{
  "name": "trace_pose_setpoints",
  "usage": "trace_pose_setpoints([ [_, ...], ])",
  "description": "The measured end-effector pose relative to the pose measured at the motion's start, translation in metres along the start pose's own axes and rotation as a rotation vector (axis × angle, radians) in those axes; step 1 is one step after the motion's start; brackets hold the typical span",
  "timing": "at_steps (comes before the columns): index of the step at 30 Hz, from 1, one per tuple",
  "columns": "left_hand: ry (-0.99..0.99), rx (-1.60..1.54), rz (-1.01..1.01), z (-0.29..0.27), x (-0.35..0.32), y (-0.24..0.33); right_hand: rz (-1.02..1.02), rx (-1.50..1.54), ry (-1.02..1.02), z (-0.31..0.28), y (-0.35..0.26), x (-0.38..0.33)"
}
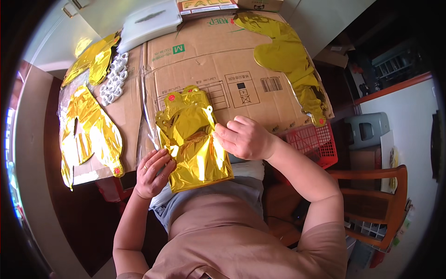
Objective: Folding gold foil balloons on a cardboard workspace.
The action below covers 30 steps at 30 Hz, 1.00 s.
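A folded gold foil balloon (193, 139) lies at the near edge of a flattened cardboard sheet (223, 60), partly over my lap. My left hand (152, 173) presses its lower left edge with fingers spread and curled around the foil. My right hand (245, 137) rests on its right side, fingers bent and pinching the foil near the middle fold. Two small red dots mark the balloon's top end.
More gold foil balloons lie at the left (88, 135), far left (95, 58) and back right (290, 58). A row of white plastic pieces (114, 79) and a white bag (148, 21) sit at the back left. A red basket (316, 142) and a wooden chair (371, 200) stand at my right.
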State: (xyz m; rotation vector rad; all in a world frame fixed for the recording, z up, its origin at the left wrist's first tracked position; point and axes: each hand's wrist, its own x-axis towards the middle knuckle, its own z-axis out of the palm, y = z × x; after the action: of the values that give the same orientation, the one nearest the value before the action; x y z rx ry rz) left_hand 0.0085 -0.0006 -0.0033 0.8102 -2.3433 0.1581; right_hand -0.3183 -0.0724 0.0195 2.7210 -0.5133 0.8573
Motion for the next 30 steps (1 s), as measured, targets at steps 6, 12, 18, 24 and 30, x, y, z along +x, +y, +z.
trace_pose_setpoints([
  [6,0.001,-0.024,-0.005,-0.003,-0.001,0.000,0.102,0.073,-0.090,-0.025,-0.001,-0.014],
  [12,0.015,-0.073,0.020,-0.009,0.004,0.003,0.137,0.012,0.046,-0.006,-0.024,-0.023],
  [18,0.040,-0.129,0.025,-0.012,-0.003,0.002,0.220,0.120,0.008,-0.001,-0.030,-0.010],
  [24,0.035,-0.161,0.046,-0.013,-0.005,-0.002,0.224,0.159,-0.077,-0.005,-0.030,0.000],
  [30,0.010,-0.144,-0.123,-0.014,-0.005,0.000,0.232,0.254,-0.071,-0.003,-0.023,0.005],
])
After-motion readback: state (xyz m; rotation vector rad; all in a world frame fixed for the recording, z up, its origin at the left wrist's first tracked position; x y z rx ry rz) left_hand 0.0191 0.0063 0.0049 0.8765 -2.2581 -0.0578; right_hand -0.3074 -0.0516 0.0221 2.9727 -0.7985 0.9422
